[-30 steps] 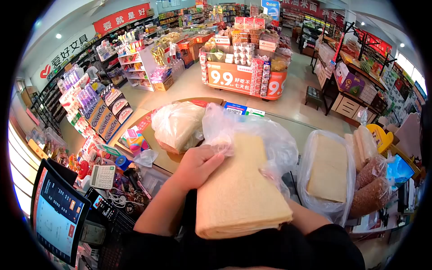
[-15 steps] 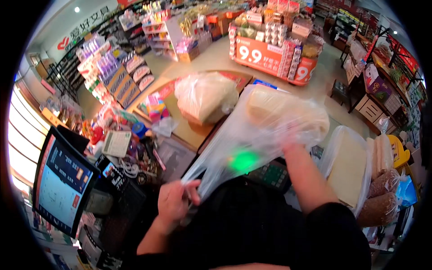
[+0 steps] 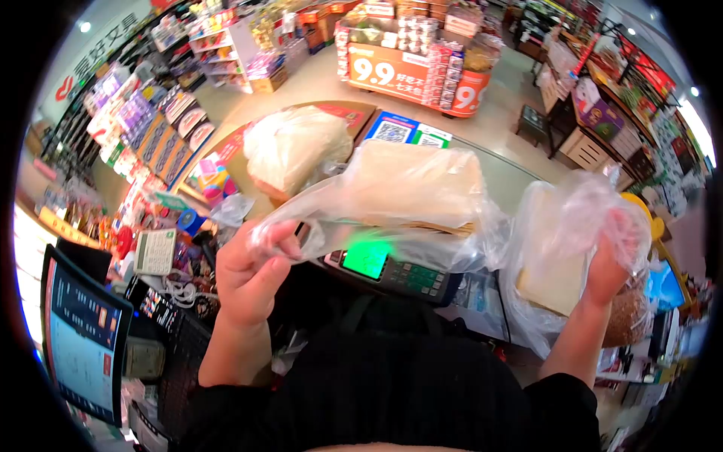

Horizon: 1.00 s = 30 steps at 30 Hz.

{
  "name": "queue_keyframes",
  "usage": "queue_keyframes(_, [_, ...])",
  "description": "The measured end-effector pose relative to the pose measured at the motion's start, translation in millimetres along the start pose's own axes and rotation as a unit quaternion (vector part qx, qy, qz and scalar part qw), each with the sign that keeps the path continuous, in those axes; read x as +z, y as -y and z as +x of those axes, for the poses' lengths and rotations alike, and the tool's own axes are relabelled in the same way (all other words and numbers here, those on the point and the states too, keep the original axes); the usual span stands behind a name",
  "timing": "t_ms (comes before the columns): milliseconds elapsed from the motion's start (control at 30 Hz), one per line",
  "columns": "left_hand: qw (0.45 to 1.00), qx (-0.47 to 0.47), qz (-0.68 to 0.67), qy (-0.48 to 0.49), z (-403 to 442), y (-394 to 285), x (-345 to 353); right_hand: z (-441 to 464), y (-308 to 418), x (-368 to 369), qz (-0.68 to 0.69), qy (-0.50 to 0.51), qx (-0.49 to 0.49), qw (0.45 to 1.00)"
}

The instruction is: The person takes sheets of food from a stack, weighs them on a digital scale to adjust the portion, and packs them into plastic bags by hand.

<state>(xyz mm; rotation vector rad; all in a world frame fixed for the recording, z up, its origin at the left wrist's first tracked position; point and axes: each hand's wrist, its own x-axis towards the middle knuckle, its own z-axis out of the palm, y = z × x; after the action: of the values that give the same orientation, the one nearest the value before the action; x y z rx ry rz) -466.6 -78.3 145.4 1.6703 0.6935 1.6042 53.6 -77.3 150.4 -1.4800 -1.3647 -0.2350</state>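
My left hand (image 3: 252,275) is closed on the gathered edge of a clear plastic bag (image 3: 324,245). Inside that bag lies a thick stack of pale, flat sheets (image 3: 410,181), above a scale (image 3: 414,277) with a green-lit display. My right hand (image 3: 608,264) is off to the right, its fingers wrapped in crumpled clear plastic (image 3: 629,207) and partly hidden by it. Below and beside this hand is another pale slab (image 3: 553,282) in a clear bag. Which bag the crumpled plastic belongs to, I cannot tell.
Another bagged pale bundle (image 3: 294,151) sits at the counter's far left, near payment code cards (image 3: 395,129). A monitor (image 3: 83,331) and keyboard stand at left. Bagged brown goods (image 3: 626,313) lie at far right. Shop displays (image 3: 407,71) stand beyond the counter.
My right hand has moved right, from the bagged stack to over the slab at the right. My left hand has risen and shifted left. The bagged stack now sits flatter, with the scale more visible.
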Motion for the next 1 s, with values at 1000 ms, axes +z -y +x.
queue_keyframes(1000, [0.770,0.134,0.403,0.475,63,189,226,-117,51,-54,0.145,0.344,0.075,0.925])
